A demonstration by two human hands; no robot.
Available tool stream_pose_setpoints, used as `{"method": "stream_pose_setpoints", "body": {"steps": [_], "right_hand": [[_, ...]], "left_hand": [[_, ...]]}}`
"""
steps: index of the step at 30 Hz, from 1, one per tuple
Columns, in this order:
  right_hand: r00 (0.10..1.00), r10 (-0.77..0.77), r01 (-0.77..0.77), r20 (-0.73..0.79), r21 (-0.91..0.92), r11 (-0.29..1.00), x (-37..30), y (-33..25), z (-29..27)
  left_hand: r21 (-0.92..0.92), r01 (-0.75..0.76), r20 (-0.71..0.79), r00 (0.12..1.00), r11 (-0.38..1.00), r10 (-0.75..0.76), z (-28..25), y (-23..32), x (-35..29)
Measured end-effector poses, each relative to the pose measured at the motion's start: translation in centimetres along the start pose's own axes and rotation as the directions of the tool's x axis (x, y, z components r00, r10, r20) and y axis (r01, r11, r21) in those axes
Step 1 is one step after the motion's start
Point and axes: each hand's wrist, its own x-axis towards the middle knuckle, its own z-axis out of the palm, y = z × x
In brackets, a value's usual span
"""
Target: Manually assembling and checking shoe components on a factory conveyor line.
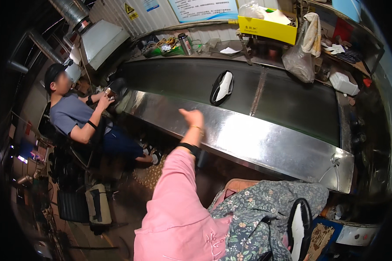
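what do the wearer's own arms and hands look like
The left arm wears a pink sleeve ending in a black cuff or band; a thin gold-coloured bracelet circles the wrist. The left hand is bare, without a glove. The right hand cannot be made out clearly.

- Worn on the head, on the left of a side-by-side fisheye pair.
- Facing down and forward, over the metal ledge (pixel 239 130) and dark belt (pixel 174 80) to the back wall (pixel 160 18).
- Near to the pink sleeve (pixel 172 200), farther from the left hand (pixel 193 120).
- Wide enough leftward to take in a seated co-worker (pixel 76 112).
- Bending straight edges toward a black rim.
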Motion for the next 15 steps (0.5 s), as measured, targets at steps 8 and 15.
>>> {"method": "stream_pose_setpoints", "body": {"steps": [8,15], "right_hand": [[0.998,-0.065,0.055,-0.018,-0.328,0.943,-1.9,-0.5,-1.4],[0.995,-0.09,0.094,0.031,-0.492,0.866,-2.4,0.5,-1.5]], "left_hand": [[0.541,0.278,-0.447,0.894,0.794,-0.008,-17.1,8.7,7.2],[0.503,0.435,-0.632,0.775,0.747,-0.027,-31.4,10.9,15.6]]}}
